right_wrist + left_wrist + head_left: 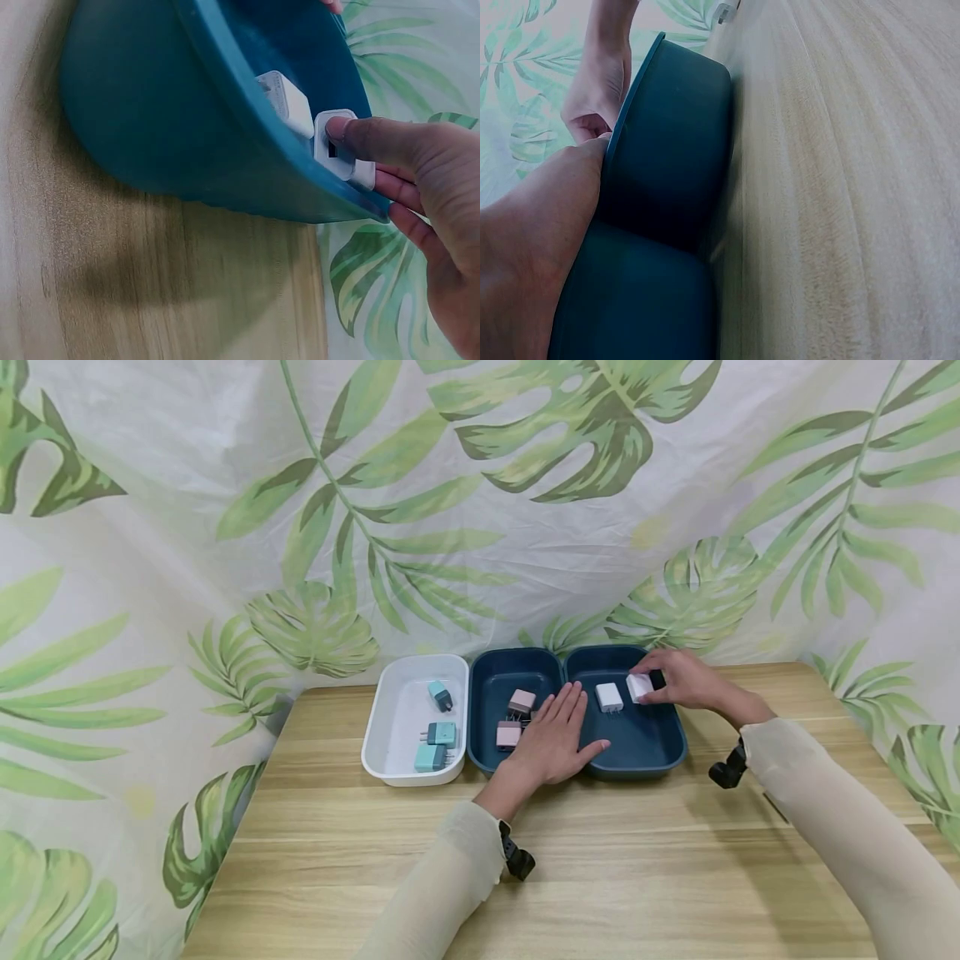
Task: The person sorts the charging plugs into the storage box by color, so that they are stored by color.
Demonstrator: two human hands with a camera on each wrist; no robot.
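My left hand [553, 735] lies with straight fingers across the adjoining rims of the middle dark blue bin [516, 657] and the right dark blue bin [637, 768]. It partly covers the middle bin, where several pink chargers [508, 734] with prongs show. Over the right bin, near its right side, my right hand [686, 680] pinches a white charger [334, 135] between thumb and fingers; its dark port shows in the right wrist view. Beside that one, another white charger [609, 697] rests in the same bin.
A white bin [416, 779] stands at the left of the row with several teal chargers [441, 733] in it. All the bins sit on a wooden table [600, 860]. A leaf-print cloth [525, 543] hangs behind the table.
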